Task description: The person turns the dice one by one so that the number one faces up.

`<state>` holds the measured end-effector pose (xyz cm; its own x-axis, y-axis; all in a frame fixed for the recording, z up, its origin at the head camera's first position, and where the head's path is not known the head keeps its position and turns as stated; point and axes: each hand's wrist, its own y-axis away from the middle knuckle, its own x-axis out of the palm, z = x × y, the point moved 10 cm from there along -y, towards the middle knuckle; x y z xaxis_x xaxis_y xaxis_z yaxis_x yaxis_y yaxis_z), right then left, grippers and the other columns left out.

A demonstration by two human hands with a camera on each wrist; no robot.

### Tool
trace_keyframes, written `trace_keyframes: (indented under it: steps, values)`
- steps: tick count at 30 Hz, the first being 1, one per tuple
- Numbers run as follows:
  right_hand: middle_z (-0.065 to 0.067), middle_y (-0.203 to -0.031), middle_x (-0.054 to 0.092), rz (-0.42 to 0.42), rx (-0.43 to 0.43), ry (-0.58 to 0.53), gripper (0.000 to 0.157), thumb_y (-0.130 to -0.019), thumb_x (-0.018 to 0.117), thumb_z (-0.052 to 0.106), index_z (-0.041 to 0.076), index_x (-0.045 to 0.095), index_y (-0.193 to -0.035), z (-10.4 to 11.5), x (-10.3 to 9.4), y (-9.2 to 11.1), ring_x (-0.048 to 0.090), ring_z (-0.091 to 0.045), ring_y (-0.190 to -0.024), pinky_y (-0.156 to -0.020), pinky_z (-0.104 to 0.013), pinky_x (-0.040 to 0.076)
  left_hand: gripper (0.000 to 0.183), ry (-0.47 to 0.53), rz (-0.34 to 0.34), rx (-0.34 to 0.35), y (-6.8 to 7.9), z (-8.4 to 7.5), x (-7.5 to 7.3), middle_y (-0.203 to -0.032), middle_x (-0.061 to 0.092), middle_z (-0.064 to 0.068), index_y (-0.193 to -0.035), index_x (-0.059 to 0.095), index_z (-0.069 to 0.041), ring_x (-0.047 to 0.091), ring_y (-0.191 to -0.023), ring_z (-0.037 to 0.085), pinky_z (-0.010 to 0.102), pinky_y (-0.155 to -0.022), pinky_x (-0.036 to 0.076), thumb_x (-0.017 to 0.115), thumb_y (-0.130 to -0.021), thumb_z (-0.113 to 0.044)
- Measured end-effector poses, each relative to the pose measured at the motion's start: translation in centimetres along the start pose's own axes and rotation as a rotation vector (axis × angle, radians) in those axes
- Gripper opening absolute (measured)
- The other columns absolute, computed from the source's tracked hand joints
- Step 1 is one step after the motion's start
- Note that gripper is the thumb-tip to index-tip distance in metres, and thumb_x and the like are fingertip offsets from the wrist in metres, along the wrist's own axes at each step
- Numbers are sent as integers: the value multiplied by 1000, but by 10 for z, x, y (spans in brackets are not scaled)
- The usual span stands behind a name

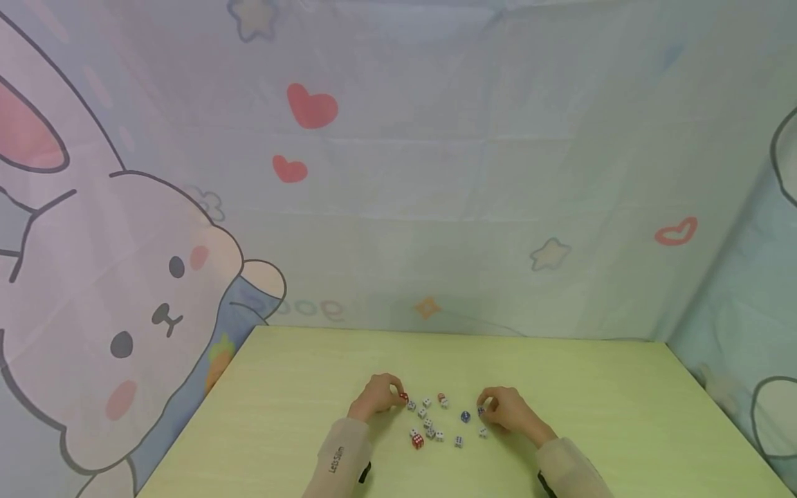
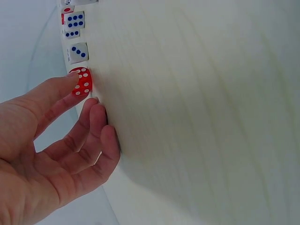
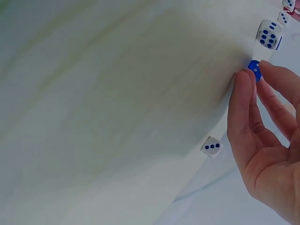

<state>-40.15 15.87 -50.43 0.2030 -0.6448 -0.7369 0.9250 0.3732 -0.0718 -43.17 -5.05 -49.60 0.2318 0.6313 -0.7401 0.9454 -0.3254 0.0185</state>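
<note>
My left hand (image 1: 380, 395) pinches a red die (image 2: 82, 82) with white dots between thumb and index finger, at the left side of a scatter of dice. Its other fingers are spread loosely at the table top. A white die (image 2: 78, 53) with blue dots lies just beyond the red one. On the right side of the scatter, my right hand (image 1: 507, 408) holds a blue die (image 3: 255, 70) by its fingertips. Close to these fingertips is a white die (image 3: 269, 34), and another white die (image 3: 212, 146) lies beside the hand in the right wrist view.
Several white dice lie between the hands, one of them (image 1: 459, 441) toward the front. A second blue die (image 1: 465, 417) sits left of my right hand, a second red die (image 1: 418, 441) near the front. The yellow table (image 1: 623, 415) meets a printed cloth backdrop (image 1: 436, 173) behind.
</note>
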Motion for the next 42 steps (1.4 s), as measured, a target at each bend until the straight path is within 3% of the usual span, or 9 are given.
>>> trace_keyframes:
  steps: [14,22,29,42]
  values:
    - [-1,-62,55,-22,22,1,11,-77,60,0,7,57,-85,-3,0,-2,42,-9,-40,-38,-18,35,9,4,-2,7,-1,-1,-1,-62,60,16,-83,64,-2,36,-43,8,21,-42,32,67,-78,-9]
    - [-1,-65,56,-23,12,7,13,-77,62,0,6,56,-87,-4,1,-1,43,-7,-41,-39,-16,36,9,9,-1,-7,-1,1,0,-54,53,8,-82,64,-2,35,-42,8,21,-41,31,67,-77,-9]
    - [-2,-65,55,-40,72,16,15,-75,64,1,1,59,-89,-8,-1,1,46,-9,-43,-41,-18,38,8,13,1,-14,-2,3,1,-54,53,7,-81,64,-3,36,-42,8,21,-41,31,67,-77,-9]
    - [0,-61,53,-31,62,5,10,-77,61,0,5,55,-84,-6,0,1,44,-10,-41,-38,-18,37,9,26,14,-27,-3,6,1,-46,40,-3,-81,65,-5,33,-40,7,22,-40,31,68,-77,-12]
